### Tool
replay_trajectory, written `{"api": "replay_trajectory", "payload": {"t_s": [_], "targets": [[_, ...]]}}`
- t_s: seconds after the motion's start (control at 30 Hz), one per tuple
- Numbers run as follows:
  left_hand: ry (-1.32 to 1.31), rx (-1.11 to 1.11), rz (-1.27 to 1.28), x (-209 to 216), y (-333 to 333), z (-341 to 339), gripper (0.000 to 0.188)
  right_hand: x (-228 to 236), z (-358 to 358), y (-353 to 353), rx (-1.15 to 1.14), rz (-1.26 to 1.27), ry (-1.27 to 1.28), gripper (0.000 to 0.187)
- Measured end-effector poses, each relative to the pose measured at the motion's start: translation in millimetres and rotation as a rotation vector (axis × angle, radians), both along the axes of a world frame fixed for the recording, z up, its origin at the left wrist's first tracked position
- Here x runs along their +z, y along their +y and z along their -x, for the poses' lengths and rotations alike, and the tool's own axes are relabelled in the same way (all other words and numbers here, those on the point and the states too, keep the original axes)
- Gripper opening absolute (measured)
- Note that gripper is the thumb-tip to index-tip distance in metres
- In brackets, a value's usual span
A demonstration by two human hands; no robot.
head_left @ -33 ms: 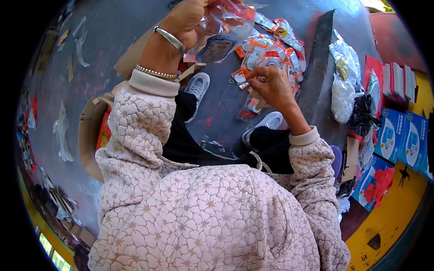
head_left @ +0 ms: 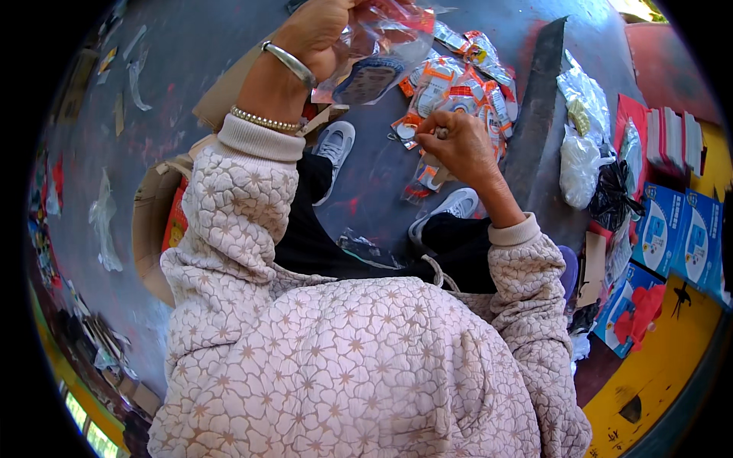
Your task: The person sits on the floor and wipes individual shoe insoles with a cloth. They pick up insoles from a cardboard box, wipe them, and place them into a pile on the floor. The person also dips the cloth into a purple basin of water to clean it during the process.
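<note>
At the top of the head view, my left hand (head_left: 321,34) is closed on a clear plastic bag (head_left: 397,38) with a red printed top; the upper fingertips are cut off by the frame edge. Inside its lower end lies a dark blue, rounded item (head_left: 370,79) with a pale pattern. My right hand (head_left: 464,146) hovers over the near side of a pile of small clear packets (head_left: 439,80) with orange and white cards. Its thumb and fingers are pinched together, and whatever they hold, if anything, is hidden.
An open cardboard box (head_left: 149,221) stands left of my legs. A dark raised ledge (head_left: 534,107) runs right of the pile. Beyond it are white plastic bags (head_left: 578,164), a black bag (head_left: 611,200) and blue printed boxes (head_left: 676,229). Plastic scraps (head_left: 105,221) litter the floor at left.
</note>
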State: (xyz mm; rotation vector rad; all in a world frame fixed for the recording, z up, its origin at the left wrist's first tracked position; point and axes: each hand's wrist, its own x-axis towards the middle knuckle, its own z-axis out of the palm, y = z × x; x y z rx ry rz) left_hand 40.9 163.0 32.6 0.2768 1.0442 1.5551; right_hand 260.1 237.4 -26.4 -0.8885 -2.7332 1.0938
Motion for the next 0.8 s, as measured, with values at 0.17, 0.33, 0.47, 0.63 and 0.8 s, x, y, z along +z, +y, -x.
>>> {"api": "replay_trajectory", "payload": {"t_s": [0.17,0.33,0.47,0.63,0.8], "targets": [[-0.114,-0.05,-0.055,-4,1,7,0.029,-5,7,-2,0.044,-0.086,-0.068,0.022],[-0.078,-0.036,-0.019,-2,8,1,0.031,-5,8,0,0.001,-0.087,-0.088,0.025],[-0.242,-0.34,-0.152,-14,4,16,0.031,0,-1,22,-0.154,-0.074,0.004,0.025],[0.205,-0.323,0.137,-21,17,-39,0.039,46,-28,77,-0.714,0.246,0.562,0.028],[0.215,-0.448,0.146,-34,23,-75,0.041,80,-19,42,-0.69,0.179,0.915,0.015]]}}
